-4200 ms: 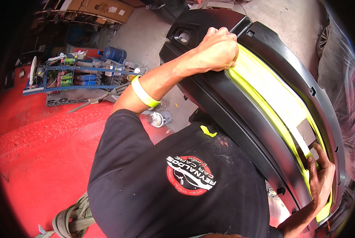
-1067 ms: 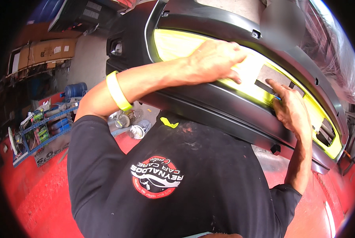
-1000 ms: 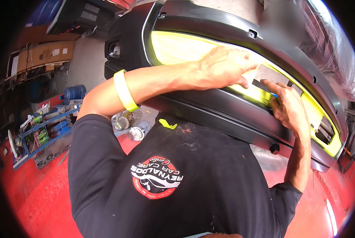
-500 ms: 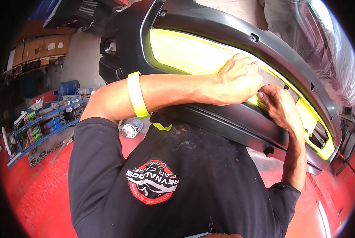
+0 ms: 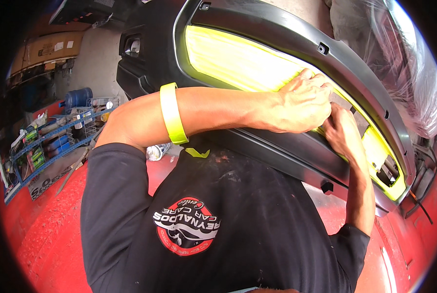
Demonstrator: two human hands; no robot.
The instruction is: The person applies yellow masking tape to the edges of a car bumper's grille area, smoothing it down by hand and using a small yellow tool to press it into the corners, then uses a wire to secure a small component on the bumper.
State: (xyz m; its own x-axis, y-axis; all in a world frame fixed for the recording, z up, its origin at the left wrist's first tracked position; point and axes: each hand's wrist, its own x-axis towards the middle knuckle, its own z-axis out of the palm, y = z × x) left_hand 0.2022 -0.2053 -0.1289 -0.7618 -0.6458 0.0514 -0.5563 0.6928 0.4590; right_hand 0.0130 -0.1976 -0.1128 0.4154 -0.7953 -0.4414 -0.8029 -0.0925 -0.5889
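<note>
Yellow tape (image 5: 228, 56) on a black bumper (image 5: 287, 145) meets curled hands (image 5: 304, 106), grip unclear; a blue rack (image 5: 84, 119) holds items (image 5: 35, 158).

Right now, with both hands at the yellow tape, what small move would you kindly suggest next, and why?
I would probably press the tape down beside the gap, since the left hand and right hand are close together there, and the visible part of the gap has no tape across it.

Curved lettering on round red, black and white emblem (image 5: 186, 226) of black shirt (image 5: 257, 234); large dark letters on pale sign (image 5: 42, 185); print on cardboard box (image 5: 46, 52), too small to read
</note>
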